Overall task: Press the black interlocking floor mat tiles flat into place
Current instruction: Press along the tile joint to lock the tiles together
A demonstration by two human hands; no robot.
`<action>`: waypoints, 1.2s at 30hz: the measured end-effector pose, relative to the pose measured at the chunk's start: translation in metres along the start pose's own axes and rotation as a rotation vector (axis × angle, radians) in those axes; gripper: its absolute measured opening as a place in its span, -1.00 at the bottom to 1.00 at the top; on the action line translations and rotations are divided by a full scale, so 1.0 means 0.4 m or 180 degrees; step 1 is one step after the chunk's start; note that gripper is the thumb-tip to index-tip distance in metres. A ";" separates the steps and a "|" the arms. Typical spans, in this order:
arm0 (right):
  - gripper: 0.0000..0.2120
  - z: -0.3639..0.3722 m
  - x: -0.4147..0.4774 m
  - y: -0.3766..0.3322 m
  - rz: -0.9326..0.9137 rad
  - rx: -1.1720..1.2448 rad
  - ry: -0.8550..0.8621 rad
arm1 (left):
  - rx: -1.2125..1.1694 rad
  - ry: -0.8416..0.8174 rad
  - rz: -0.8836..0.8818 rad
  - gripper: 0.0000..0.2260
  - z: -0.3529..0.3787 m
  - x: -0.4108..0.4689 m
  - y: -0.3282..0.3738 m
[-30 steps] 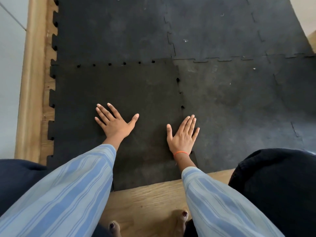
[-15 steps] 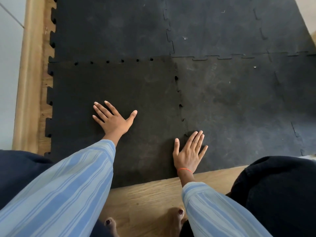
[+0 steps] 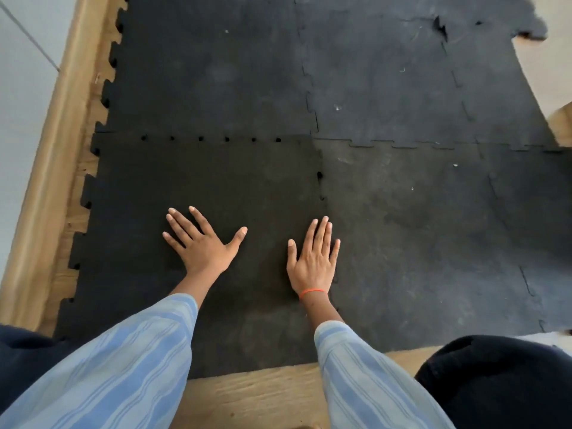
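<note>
1. Nearest the camera, two blue striped sleeves (image 3: 117, 366) reach out over a strip of bare wood floor (image 3: 257, 397).
2. Just past the wood, the near black tile (image 3: 216, 187) lies on the floor, and both hands rest on it.
3. The left hand (image 3: 202, 246) lies flat, palm down, with fingers spread wide; its grip is open and holds nothing.
4. The right hand (image 3: 314, 261) also lies flat and open, fingers close together. It sits at the tile's right edge, and its little finger may touch the seam (image 3: 322, 193), but that is hard to see.
5. An orange band (image 3: 312, 291) goes round the right wrist.
6. Beside it lies a greyer tile (image 3: 433, 236), joined by puzzle teeth.
7. Farther off, more black tiles (image 3: 216, 66) fill the floor.
8. At the far right, one tile edge (image 3: 439, 26) looks torn.
</note>
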State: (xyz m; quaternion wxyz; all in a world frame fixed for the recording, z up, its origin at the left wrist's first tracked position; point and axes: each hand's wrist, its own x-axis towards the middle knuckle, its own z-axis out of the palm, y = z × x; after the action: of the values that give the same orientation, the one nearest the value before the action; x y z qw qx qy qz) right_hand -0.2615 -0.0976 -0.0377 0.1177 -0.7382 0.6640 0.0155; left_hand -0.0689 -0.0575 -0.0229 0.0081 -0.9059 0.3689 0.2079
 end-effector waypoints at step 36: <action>-0.32 -0.142 0.469 -0.114 -0.1055 -0.0437 -0.1168 | 0.0785 -0.0768 0.1524 0.08 -0.141 0.282 0.073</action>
State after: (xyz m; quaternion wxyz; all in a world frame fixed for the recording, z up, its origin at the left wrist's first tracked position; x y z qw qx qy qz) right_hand -0.2023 -0.2878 -0.0091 0.1868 -0.8281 0.4988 0.1747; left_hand 0.0049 -0.1631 -0.0103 0.1128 -0.7540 0.5910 0.2637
